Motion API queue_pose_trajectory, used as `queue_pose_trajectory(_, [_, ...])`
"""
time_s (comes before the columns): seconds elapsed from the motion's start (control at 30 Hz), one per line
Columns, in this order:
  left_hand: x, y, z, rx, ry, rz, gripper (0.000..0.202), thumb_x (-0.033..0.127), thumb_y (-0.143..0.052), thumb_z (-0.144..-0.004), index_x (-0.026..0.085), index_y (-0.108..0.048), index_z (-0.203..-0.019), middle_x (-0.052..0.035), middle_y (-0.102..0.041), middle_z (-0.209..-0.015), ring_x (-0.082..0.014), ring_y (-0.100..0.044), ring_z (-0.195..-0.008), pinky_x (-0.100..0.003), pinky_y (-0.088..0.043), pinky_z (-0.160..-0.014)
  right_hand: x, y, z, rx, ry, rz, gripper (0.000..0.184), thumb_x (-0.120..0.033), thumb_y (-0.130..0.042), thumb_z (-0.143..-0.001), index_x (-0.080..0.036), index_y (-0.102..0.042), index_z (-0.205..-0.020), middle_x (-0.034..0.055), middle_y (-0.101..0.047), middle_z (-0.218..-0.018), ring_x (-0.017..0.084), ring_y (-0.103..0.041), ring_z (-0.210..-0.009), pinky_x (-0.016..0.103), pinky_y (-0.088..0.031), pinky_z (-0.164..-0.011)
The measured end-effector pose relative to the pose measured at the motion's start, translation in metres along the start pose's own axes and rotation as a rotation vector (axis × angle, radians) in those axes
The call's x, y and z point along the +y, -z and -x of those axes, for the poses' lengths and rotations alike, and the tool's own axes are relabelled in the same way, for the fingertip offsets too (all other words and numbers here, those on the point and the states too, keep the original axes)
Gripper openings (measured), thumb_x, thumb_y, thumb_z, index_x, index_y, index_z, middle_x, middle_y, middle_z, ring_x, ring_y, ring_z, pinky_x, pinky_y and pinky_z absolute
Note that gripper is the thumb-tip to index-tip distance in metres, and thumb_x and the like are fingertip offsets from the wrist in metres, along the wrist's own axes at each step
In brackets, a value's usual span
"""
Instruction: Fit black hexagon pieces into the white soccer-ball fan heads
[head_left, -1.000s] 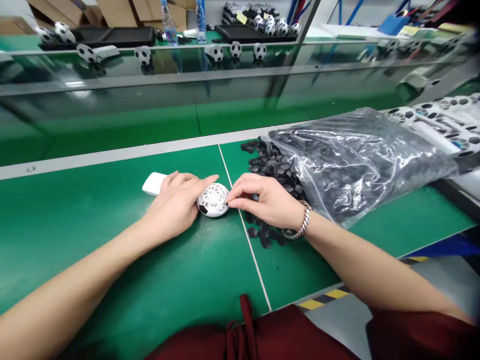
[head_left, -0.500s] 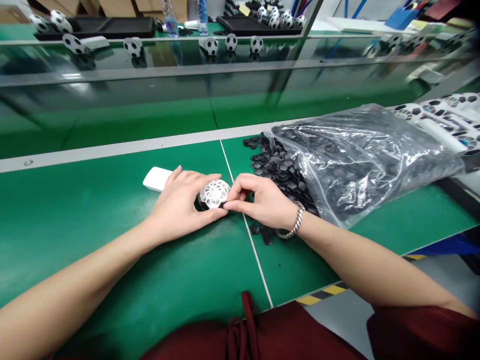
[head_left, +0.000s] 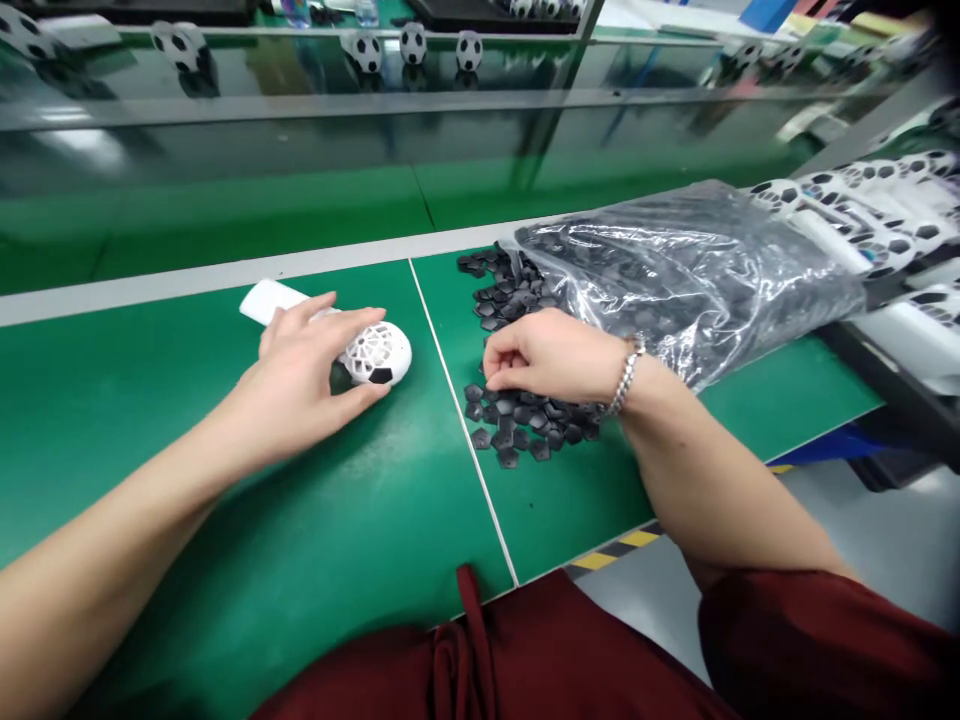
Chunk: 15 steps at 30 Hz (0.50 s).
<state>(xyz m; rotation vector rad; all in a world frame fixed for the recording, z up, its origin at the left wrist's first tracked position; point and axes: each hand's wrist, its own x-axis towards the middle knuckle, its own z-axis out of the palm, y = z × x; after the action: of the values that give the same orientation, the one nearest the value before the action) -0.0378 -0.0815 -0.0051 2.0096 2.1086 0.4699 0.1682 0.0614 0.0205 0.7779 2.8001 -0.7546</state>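
Note:
My left hand [head_left: 304, 375] curls its thumb and fingers around a white football-shaped housing [head_left: 396, 347] with a lattice of openings on top. One black pentagon patch [head_left: 381, 376] shows on its near side. A white handle-like part [head_left: 271, 299] extends beyond my fingers to the upper left. Over a heap of loose black pentagon pieces [head_left: 517, 425], my right hand [head_left: 562, 352] is closed, thumb and fingertips together. Whatever may be between those fingertips is too small to make out.
A clear plastic bag [head_left: 697, 280] of black pieces lies on the right, its mouth towards the heap. Behind it is a tray holding several football-patterned parts [head_left: 885, 235]. Across the bench, several black-and-white balls [head_left: 412, 45] stand on a ledge.
My right hand has left the housing and moved right to the black pieces. My left hand still holds the housing, which now shows a black patch at its near side. The view has shifted.

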Motion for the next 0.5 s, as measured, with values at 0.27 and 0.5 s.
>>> queue_pose_trajectory(0.27, [0.006, -0.007, 0.004, 0.022, -0.024, 0.026, 0.062, 0.044, -0.055, -0.073, 0.02, -0.04, -0.129, -0.0061, -0.049, -0.13, -0.0314, -0.027, -0.127, -0.053, -0.025, -0.102, -0.029, -0.035, 0.011, 0.064, 0.155, 0.463, 0.013, -0.008, -0.05, -0.077, -0.013, -0.062, -0.074, 0.0078, -0.062, -0.075, 0.02, -0.056, -0.073, 0.028, -0.037, -0.06])
queue_pose_trajectory(0.5, [0.021, -0.007, 0.006, -0.067, -0.047, 0.126, 0.057, 0.04, -0.058, -0.073, 0.022, -0.043, -0.125, -0.0068, -0.048, -0.13, -0.0319, -0.021, -0.131, -0.059, -0.011, -0.105, -0.035, -0.046, 0.008, 0.155, 0.182, 0.544, 0.021, -0.002, -0.04, -0.079, -0.009, -0.06, -0.078, 0.0126, -0.059, -0.075, 0.025, -0.055, -0.075, 0.033, -0.04, -0.063])
